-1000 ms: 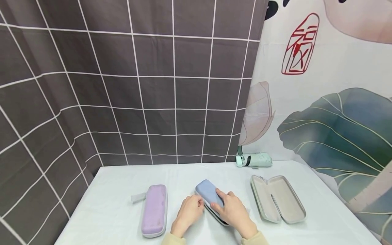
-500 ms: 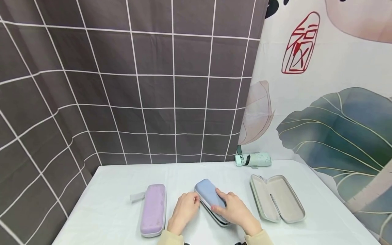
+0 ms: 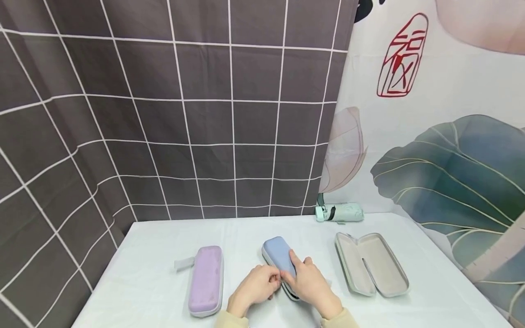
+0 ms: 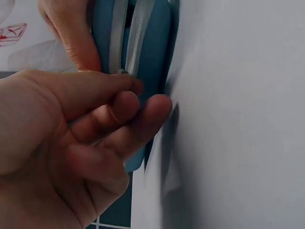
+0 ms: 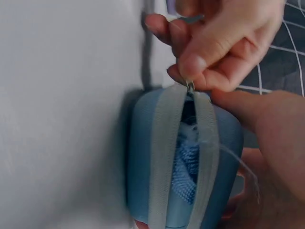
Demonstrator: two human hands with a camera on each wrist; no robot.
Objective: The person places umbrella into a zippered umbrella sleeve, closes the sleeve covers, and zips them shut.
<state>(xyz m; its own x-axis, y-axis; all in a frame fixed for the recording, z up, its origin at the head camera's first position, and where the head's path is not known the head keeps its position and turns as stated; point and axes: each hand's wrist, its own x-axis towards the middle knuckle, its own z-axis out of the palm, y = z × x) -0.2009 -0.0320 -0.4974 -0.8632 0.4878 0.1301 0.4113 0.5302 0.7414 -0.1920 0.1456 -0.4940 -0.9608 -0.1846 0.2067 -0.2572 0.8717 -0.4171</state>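
A blue hard-shell zip case (image 3: pixel 275 251) lies slanted on the white table between both hands. My left hand (image 3: pixel 255 286) pinches the metal zipper pull (image 5: pixel 190 87) between thumb and index finger, along the case's left side. From the right, my right hand (image 3: pixel 311 283) grips the case, thumb over the top near the zipper and fingers around the far side. In the right wrist view the pale zipper tape (image 5: pixel 162 157) gapes on the near side of the pull. Blue woven fabric (image 5: pixel 185 164) and a loose thread show in that gap.
A closed purple zip case (image 3: pixel 206 281) with a grey strap lies to the left. To the right, a grey-lined case (image 3: pixel 385 269) lies unfolded. A mint-green folded umbrella (image 3: pixel 342 212) rests at the table's back edge, before the hanging cloths.
My left hand first shifted slightly up and left, then moved down and right along the case's side, toward its near end. The right hand stays on the case.
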